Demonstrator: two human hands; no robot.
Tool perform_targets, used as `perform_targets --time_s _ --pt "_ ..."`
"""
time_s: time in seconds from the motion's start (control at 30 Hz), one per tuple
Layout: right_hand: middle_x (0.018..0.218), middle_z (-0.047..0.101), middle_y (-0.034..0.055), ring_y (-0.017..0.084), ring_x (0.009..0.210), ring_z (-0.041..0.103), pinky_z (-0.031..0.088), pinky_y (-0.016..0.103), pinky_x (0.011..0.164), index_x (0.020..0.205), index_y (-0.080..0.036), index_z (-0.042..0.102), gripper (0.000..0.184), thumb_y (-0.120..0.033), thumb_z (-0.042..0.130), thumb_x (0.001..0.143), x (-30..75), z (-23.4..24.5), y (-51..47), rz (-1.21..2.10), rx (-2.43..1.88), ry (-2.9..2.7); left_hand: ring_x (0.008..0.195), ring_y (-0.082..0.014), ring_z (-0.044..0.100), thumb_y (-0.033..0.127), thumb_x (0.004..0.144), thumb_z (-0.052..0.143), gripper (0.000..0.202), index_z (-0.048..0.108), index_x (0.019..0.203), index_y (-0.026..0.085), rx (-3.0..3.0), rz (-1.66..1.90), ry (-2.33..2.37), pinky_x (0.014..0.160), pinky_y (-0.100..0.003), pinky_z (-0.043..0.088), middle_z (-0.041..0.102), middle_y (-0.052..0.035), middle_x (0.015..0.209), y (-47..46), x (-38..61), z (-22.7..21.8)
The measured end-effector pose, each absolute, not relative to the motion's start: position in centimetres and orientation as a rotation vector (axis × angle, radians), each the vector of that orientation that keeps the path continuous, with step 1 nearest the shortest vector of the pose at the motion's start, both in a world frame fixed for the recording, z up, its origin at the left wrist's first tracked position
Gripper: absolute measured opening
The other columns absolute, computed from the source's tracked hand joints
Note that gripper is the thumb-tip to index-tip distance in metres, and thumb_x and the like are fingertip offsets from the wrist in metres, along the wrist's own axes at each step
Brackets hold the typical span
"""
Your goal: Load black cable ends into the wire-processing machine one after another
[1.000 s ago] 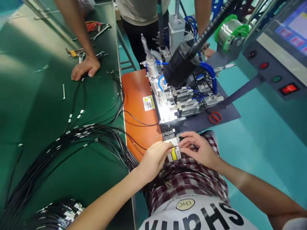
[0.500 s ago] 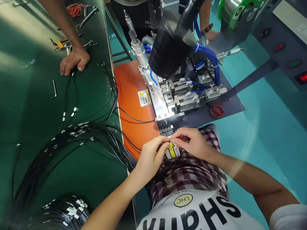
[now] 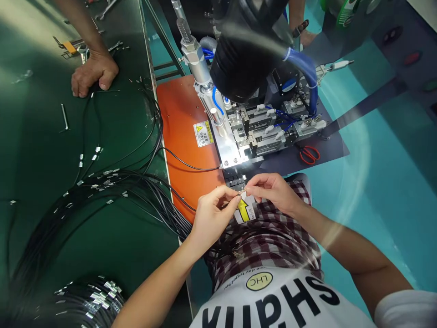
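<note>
My left hand [image 3: 213, 212] pinches a thin black cable near its end, just in front of the machine. Fine bare wires [image 3: 242, 192] stick out from those fingertips toward my right hand [image 3: 275, 191], whose thumb and forefinger are closed on their tips. Both hands are above a white label with a yellow arrow [image 3: 243, 210]. A thick bundle of black cables [image 3: 160, 196] runs from the green table to my lap, passing under my left forearm. Behind my fingers is the metal machine [image 3: 235, 157] on its orange base plate [image 3: 184, 182].
Another person's hand [image 3: 95, 73] rests on the green table [image 3: 136, 255], near wrenches and a hex key [image 3: 64, 117]. A coil of cables with metal ends [image 3: 99, 300] lies at lower left. Red-handled scissors [image 3: 309, 155] lie right of the machine. A black nozzle [image 3: 239, 68] hangs overhead.
My fingertips have moved slightly apart, and the fine wires now show between them. The view has shifted a little, so the surroundings sit further left and higher.
</note>
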State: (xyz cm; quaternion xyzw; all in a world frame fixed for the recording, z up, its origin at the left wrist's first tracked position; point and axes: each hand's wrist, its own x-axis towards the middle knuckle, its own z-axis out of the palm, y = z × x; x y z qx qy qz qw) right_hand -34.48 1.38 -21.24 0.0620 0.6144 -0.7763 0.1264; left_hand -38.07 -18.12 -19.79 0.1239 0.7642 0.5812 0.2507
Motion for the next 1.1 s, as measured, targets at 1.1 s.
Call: perform_targets --time_s 1.1 --pt "0.078 0.064 0.0011 0.012 0.068 0.056 0.045 0.026 0.062 0.082 -0.02 0.067 0.005 -0.022 0.067 0.086 -33.5 -22.1 -1.2 -2.042 -0.029 2.542 0.048 -0.0104 0.057 0.037 0.084 0.071 0.02 0.067 0.09 0.018 0.089 1.79 1.797 0.043 -0.022 0.045 0.063 0.0 0.065 -17.9 -38.5 -19.9"
